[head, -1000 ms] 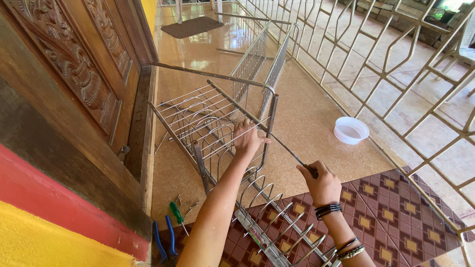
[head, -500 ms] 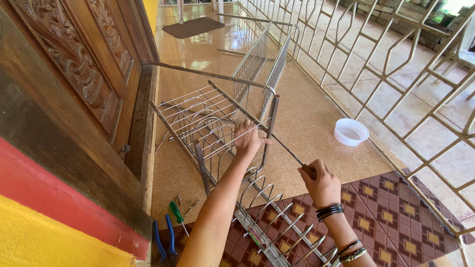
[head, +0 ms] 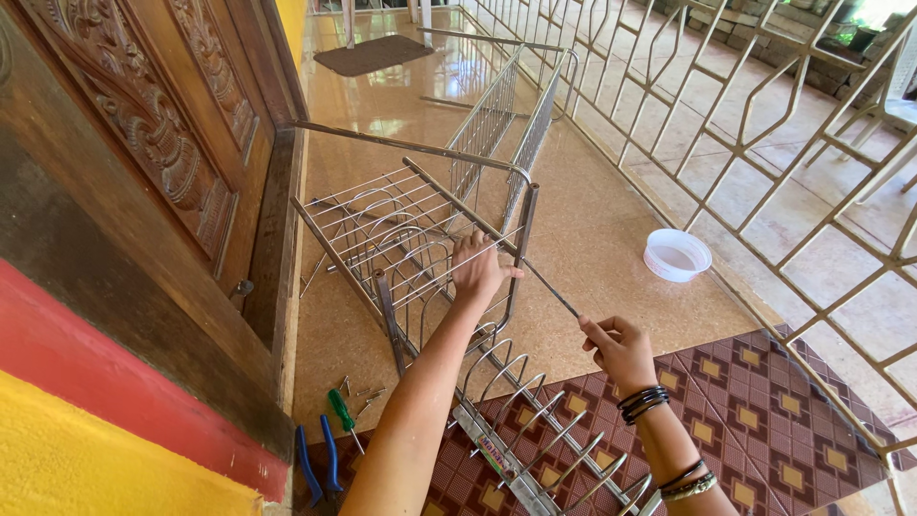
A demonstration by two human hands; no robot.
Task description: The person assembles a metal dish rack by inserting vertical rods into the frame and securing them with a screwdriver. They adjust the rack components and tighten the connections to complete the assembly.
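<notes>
Taking the wire dish rack [head: 411, 239] as the landmark and going left to right: to its left stands a carved wooden door [head: 143, 124], and near the rack's lower left corner, on the tiled floor [head: 592, 220], lie blue-handled pliers [head: 315, 463], a green-handled screwdriver [head: 342, 411] and a few small screws [head: 368, 394]. The rack itself sits on the floor, partly on a patterned mat [head: 764, 411], with one shelf tilted up against a long frame rod. The left hand [head: 480, 270] rests on the rack's upper shelf, its grip closed around the wires beside the upright post. Just right of the rack, the right hand [head: 621, 352] pinches the end of a thin metal rod [head: 549, 287] that runs up to the frame; its grip is narrow and firm on that rod. Further right of the rack sits a white plastic bowl [head: 676, 254], and beyond it a cream metal railing [head: 764, 115]. The rack looks light but springy and awkward, its polished wires likely slippery, so the thicker frame bars and posts seem the soundest places to take hold rather than the thin loops.
</notes>
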